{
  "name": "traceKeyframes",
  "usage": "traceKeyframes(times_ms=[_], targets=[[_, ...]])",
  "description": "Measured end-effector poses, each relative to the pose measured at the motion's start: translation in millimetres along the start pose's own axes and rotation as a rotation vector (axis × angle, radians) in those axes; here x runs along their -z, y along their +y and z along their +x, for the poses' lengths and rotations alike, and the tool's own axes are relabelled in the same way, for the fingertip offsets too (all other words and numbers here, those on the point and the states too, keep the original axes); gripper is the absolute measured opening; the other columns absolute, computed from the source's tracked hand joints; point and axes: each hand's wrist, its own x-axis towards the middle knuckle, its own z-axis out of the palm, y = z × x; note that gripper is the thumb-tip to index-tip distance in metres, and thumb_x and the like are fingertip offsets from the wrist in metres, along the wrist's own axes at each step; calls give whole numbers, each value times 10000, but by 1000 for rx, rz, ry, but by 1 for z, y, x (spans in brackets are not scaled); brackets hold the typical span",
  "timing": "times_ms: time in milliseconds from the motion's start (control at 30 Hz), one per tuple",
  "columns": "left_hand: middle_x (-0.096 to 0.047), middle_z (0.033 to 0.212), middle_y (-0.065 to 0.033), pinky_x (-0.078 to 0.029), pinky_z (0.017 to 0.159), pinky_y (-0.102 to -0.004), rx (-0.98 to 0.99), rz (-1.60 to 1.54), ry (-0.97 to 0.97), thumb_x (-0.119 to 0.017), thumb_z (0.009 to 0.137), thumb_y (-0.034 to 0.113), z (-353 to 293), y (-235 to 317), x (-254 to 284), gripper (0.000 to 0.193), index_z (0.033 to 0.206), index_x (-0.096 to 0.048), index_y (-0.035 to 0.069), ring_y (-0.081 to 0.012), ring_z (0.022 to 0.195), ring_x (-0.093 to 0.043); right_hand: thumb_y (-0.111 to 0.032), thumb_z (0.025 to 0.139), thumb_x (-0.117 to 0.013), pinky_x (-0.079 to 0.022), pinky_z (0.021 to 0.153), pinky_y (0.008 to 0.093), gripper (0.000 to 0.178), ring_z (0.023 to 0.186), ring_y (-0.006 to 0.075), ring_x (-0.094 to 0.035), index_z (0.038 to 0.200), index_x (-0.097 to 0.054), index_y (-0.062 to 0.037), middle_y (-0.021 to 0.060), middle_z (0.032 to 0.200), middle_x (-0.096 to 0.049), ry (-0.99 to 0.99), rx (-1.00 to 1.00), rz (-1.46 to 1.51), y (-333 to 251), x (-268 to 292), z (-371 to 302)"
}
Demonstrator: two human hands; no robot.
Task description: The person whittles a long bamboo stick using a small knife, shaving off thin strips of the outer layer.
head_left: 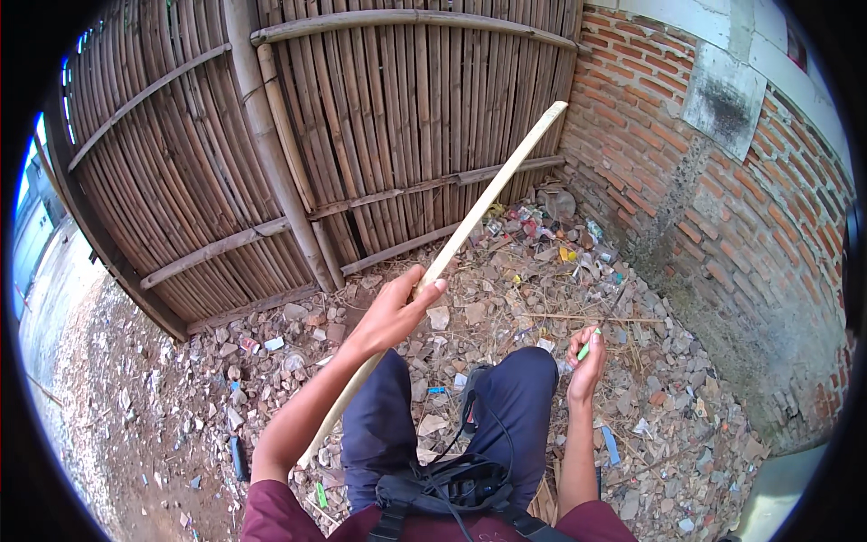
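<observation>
Two hands [397, 312] [585, 366] grip a pale strip [499, 188] and a green tool [589, 344] above rubble [632, 420] beside brickwork [759, 230].

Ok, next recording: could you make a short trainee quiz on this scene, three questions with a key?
1. Which hand grips the long pale strip?
2. True or false: the wall to the right of the slatted fence is brick.
3. The handle in the right hand is: A) red, B) green, C) blue.

Key: 1. The left hand; 2. True; 3. B.
</observation>
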Motion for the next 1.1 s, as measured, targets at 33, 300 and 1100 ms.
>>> traceKeyframes(times_ms=[33, 300, 1100], targets=[[-470, 744, 31, -421, 502, -292, 40, 9, -21, -557, 1119, 451, -5, -3, -5, 382, 1048, -564, 75, -75, 639, -489, -406, 1123, -424, -302, 564, 227, 317, 653, 64, -388, 963, -456, -134, 2, 790, -457, -3, -2, -28, -2, 2, -1], [-436, 727, 45, -264, 436, -237, 319, -512, -277, -398, 1164, 494, -23, -52, -29, 457, 1123, -582, 78, -41, 514, -330, -297, 1104, -488, -332, 631, 258, 245, 715, 70, -402, 971, -526, -95, -16, 816, -475, -227, 37, -270, -15, -41, -1], [-399, 762, 60, -292, 478, -233, 532, -864, -422, -264, 1168, 480, 24, -81, -77, 486, 1097, -533, 81, -51, 561, -337, -259, 1079, -579, -508, 685, 497, 250, 793, 427, -691, 1072, -610, -11, 205, 867, -683, -459, 377, -835, 65, -103, 82]])
